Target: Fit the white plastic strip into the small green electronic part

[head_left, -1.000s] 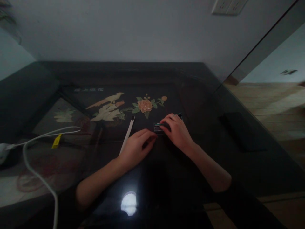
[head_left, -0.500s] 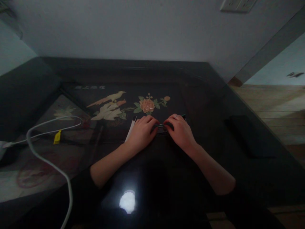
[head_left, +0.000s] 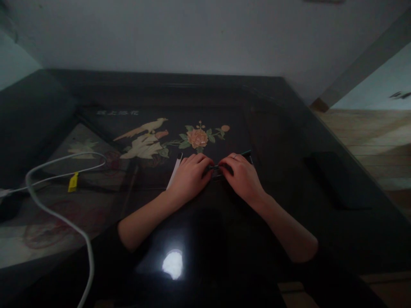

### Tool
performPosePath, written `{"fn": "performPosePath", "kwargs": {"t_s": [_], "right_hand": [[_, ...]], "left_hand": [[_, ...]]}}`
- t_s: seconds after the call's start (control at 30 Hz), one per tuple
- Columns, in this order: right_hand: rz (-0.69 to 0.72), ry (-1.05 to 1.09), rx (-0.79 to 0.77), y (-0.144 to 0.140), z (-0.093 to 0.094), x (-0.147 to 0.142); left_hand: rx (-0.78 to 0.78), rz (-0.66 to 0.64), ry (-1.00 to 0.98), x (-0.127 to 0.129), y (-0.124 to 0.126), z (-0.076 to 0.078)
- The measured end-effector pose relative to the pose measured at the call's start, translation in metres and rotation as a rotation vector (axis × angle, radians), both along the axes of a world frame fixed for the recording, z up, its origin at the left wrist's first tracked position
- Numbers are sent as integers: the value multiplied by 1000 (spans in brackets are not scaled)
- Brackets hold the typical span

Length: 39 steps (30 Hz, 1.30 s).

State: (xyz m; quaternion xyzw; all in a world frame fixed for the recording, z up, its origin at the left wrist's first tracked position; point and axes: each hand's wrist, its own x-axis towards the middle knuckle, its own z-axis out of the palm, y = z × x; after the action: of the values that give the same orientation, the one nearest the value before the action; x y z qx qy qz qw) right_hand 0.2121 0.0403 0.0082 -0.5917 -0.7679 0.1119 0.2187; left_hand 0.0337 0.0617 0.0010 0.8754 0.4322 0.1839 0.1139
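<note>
Over the glossy black tabletop (head_left: 189, 201), my left hand (head_left: 192, 173) and my right hand (head_left: 242, 177) meet with curled fingers. Their thumbs and fingertips close on a small, dark, shiny piece (head_left: 216, 171) in the gap between them; its kind is too dim and too covered to tell. A white strip with a dark tip (head_left: 175, 170) sticks out beside my left hand, which hides part of it. Past my right hand's knuckles shows the corner of a thin dark object with a greenish edge (head_left: 247, 153). A ring is on a right-hand finger.
A pale cable (head_left: 61, 216) loops across the left side, with a yellow tag (head_left: 73, 182) on it. To the right lies a flat dark object (head_left: 337, 182). An inlaid bird-and-flower picture (head_left: 196, 138) decorates the table, and a wall (head_left: 167, 38) stands behind it.
The camera view has shifted slightly, so the wall socket has almost left the top edge. Both hands keep their grip, and slightly more of the green-edged object shows behind my right hand.
</note>
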Motion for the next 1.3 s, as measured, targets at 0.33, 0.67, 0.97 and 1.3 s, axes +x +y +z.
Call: {"fn": "performPosePath", "kwargs": {"t_s": [0.33, 0.67, 0.97, 1.3], "right_hand": [[31, 76, -25, 1, -4, 5], [51, 91, -57, 1, -5, 7], [66, 232, -30, 1, -1, 8], [-50, 1132, -440, 1, 6, 11]], "left_hand": [[-3, -55, -2, 0, 0, -1], [-54, -87, -49, 0, 2, 0], [-102, -42, -215, -3, 8, 8], [-468, -68, -573, -4, 7, 37]]}}
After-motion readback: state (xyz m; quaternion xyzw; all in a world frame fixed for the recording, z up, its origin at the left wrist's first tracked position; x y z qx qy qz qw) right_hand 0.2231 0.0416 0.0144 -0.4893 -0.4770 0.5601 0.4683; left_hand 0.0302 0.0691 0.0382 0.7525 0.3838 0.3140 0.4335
